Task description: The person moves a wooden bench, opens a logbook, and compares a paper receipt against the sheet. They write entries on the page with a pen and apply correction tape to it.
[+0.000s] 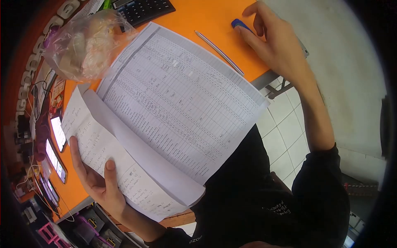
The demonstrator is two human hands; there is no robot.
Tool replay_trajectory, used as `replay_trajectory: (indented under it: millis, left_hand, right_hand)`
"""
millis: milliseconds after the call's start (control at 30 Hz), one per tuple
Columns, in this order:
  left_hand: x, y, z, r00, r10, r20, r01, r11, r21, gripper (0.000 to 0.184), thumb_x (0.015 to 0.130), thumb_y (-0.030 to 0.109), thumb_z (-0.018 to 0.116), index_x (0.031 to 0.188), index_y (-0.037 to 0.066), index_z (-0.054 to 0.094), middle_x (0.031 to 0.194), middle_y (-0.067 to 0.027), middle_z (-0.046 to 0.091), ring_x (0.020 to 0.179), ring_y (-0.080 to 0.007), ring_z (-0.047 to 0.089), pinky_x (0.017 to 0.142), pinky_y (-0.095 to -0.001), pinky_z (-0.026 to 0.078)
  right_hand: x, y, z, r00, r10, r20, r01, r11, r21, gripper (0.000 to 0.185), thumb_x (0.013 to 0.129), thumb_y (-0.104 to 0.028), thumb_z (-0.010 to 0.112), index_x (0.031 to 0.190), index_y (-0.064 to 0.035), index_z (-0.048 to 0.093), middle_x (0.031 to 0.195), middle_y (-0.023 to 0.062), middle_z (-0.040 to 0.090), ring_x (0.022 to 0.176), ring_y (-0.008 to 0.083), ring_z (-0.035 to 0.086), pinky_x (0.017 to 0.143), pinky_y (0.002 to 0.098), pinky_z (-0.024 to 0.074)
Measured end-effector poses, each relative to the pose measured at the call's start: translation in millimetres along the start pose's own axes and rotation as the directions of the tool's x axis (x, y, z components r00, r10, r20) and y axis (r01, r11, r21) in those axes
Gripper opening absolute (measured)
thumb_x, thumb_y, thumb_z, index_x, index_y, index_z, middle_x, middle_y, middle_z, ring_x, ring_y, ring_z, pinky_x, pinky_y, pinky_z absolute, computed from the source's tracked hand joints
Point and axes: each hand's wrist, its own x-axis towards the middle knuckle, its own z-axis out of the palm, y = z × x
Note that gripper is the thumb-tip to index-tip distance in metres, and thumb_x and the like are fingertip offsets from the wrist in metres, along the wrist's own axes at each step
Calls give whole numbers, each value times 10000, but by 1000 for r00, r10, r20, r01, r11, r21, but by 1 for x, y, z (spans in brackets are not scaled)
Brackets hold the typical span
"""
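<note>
My left hand grips a handwritten paper sheet, thumb on top and the other fingers at its edge and underneath. The sheet lies over the lower side of a large printed table form with rows of small handwriting. Part of the form curls up beside the sheet. At the table's right side, my right hand has its thumb and fingers apart. Its thumb tip is at a small blue stick-shaped item, partly hidden by the hand. A silver pen lies along the form's upper edge.
A clear plastic bag with things inside sits at the left on the orange table. Behind it is a black calculator. Several phones, one a lit phone, and cables line the left edge. A wall stands at right.
</note>
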Motion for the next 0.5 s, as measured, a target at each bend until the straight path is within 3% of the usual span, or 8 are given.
replay_trajectory:
  millis: [33,67,133,200,267,367,433,500]
  left_hand:
    - [0,-1,0,1000,-1,-5,1,1000,-1,806,919,32,722,1627,-23,341,1658,-248,379,1491,-321,433,1252,-435,267]
    - [-1,-1,-1,1000,-3,-8,3,1000,-1,807,918,31,723,1627,-23,342,1657,-249,379,1488,-324,436,1253,-436,267]
    - [-1,-1,-1,1000,-1,2,1,1000,8,807,917,30,724,1626,-23,344,1657,-250,379,1489,-324,435,1252,-436,267]
    - [-1,0,0,1000,7,11,-7,1000,13,807,916,29,725,1625,-24,345,1657,-250,379,1490,-324,433,1252,-436,268]
    - [-2,1,0,1000,-12,17,11,1000,20,778,931,41,688,1632,5,353,1696,-171,364,1519,-279,406,1279,-434,250]
    - [-2,1,0,1000,-11,15,10,1000,6,779,929,39,692,1631,3,356,1698,-171,360,1521,-279,402,1282,-433,243]
    - [-2,-1,-2,1000,-6,17,5,1000,20,781,927,38,694,1630,2,357,1697,-171,362,1521,-281,402,1282,-433,242]
    - [-1,-4,-4,1000,-7,15,7,999,34,783,925,37,696,1630,2,357,1696,-171,364,1521,-283,402,1283,-433,240]
  right_hand:
    - [-2,-2,6,997,-42,-72,36,996,-85,222,1004,-285,725,1008,-65,698,659,15,523,602,109,513,602,250,394]
    - [-3,-6,7,997,-43,-70,37,996,-83,222,1004,-285,725,1008,-65,698,659,15,523,602,109,513,602,250,394]
    - [-5,-14,7,978,-28,207,-1,990,139,252,897,-292,781,902,-43,742,701,110,667,620,195,638,605,304,490]
    - [-1,-19,8,978,-23,205,5,996,89,227,918,-251,772,898,-28,734,711,93,668,622,167,622,609,285,479]
    - [3,-24,8,979,-25,204,17,999,40,206,940,-209,763,894,-12,726,720,77,668,624,138,606,612,267,467]
    - [6,-29,6,966,8,257,-9,1000,4,186,920,-180,741,906,4,720,718,78,674,622,146,604,609,279,477]
    - [7,-33,5,977,43,210,-47,999,18,164,878,-176,755,866,-12,742,734,123,710,644,213,685,632,304,541]
    - [4,-30,6,986,-5,166,-11,996,90,148,893,-160,751,896,-13,739,749,120,707,656,208,686,629,296,535]
